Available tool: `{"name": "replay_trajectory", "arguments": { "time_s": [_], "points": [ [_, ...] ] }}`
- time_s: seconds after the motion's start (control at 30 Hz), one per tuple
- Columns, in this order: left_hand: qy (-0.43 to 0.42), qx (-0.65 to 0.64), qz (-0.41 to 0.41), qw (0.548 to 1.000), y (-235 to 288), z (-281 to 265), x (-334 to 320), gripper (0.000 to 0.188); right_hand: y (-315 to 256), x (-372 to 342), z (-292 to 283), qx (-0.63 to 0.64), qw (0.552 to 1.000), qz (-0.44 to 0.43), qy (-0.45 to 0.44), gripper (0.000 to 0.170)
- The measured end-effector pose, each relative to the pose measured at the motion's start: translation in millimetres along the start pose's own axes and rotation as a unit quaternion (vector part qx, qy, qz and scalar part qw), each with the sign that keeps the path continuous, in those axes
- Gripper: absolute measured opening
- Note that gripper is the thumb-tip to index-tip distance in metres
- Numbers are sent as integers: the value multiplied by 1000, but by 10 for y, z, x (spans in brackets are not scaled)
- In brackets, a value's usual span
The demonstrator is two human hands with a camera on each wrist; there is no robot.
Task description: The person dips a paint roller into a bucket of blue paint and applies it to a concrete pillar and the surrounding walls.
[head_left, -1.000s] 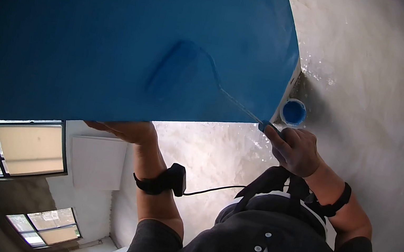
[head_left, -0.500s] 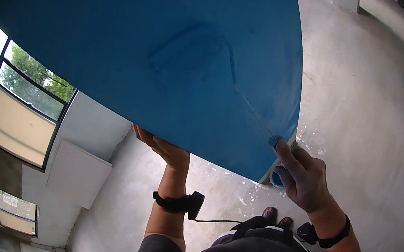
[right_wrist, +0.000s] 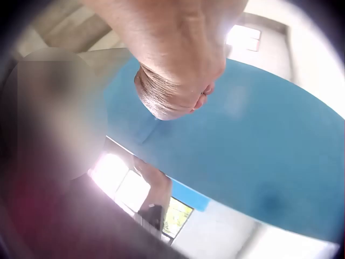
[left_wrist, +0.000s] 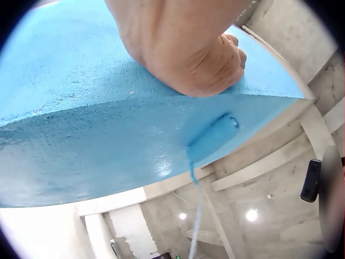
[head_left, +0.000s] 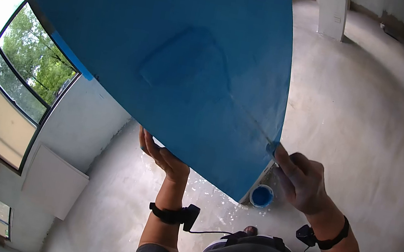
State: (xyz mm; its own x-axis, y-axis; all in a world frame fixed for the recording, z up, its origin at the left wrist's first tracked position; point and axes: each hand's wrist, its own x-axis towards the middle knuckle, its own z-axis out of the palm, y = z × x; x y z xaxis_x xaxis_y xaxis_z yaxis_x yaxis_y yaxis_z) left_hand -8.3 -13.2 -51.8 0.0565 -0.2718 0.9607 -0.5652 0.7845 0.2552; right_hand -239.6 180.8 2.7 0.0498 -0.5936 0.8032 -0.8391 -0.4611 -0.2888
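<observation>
In the head view, a large blue-painted panel [head_left: 142, 4] fills the upper left. My right hand [head_left: 302, 183] grips the handle of a paint roller [head_left: 272, 149], whose thin wire frame runs up and left over the blue face. The roller sleeve [left_wrist: 213, 137], coated in the same blue, lies against that face in the left wrist view. At the panel's left edge my left hand [head_left: 164, 157] rests on the adjoining side, fingers extended along it. A round tub of blue paint [head_left: 261, 196] stands on the floor below the panel's lower corner.
Pale concrete floor [head_left: 361, 131] with white specks spreads around the panel. A white pillar [head_left: 332, 14] rises at the back right. Windows [head_left: 32, 55] and a leaning white board [head_left: 54, 181] are on the left. A cable [head_left: 211, 232] trails from the left wrist camera.
The head view has turned, bringing the pillar and more window into sight. More of my left hand's fingers shows along the edge. My right hand still holds the roller against the blue face.
</observation>
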Motion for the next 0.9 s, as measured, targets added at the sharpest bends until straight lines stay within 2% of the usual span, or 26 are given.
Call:
{"name": "replay_trajectory", "arguments": {
  "time_s": [0.07, 0.13, 0.2, 0.27, 0.3, 0.33, 0.37, 0.43, 0.53, 0.63, 0.7, 0.8, 0.9],
  "points": [
    [1, -1, 6, 1000, 24, 1, 14, 44, -127, 410, -169, 23, 999, 6, 22, 61],
    [2, -4, 9, 1000, 63, 10, 15, 43, -201, 490, -216, 16, 999, 9, 26, 61],
    [-3, -21, -3, 1000, 109, 9, 30, 42, -261, 291, -154, 31, 999, 18, -11, 63],
    [0, -23, -5, 1000, 158, 4, 28, 42, -235, -208, -8, 39, 997, 26, -58, 68],
    [-3, -19, -5, 1000, 169, 11, 19, 42, -230, -491, 109, 74, 996, 30, -46, 64],
    [6, -22, -8, 1000, 172, 27, -1, 42, -251, -764, 153, 34, 995, 43, -87, 64],
    [1, -33, -12, 999, 164, 18, -15, 42, -239, -968, 220, 33, 995, 35, -88, 64],
    [-2, -48, -12, 999, 144, 5, -7, 42, -212, -962, 163, -10, 993, 32, -113, 65],
    [-4, -52, -10, 999, 114, 19, -41, 43, -138, -407, 92, -37, 999, -29, -18, 69],
    [-13, -33, -1, 999, 128, 5, -51, 44, -329, 392, -197, -47, 997, -61, 8, 61],
    [-25, -45, -1, 999, 138, -12, -40, 44, -472, 669, -319, -36, 997, -60, 27, 57],
    [-27, -54, -1, 998, 145, -24, -41, 44, -486, 434, -183, -27, 999, -45, 7, 61],
    [-21, -60, -4, 998, 121, 15, -95, 44, -395, -448, 83, -7, 998, 4, -63, 60]
  ]
}}
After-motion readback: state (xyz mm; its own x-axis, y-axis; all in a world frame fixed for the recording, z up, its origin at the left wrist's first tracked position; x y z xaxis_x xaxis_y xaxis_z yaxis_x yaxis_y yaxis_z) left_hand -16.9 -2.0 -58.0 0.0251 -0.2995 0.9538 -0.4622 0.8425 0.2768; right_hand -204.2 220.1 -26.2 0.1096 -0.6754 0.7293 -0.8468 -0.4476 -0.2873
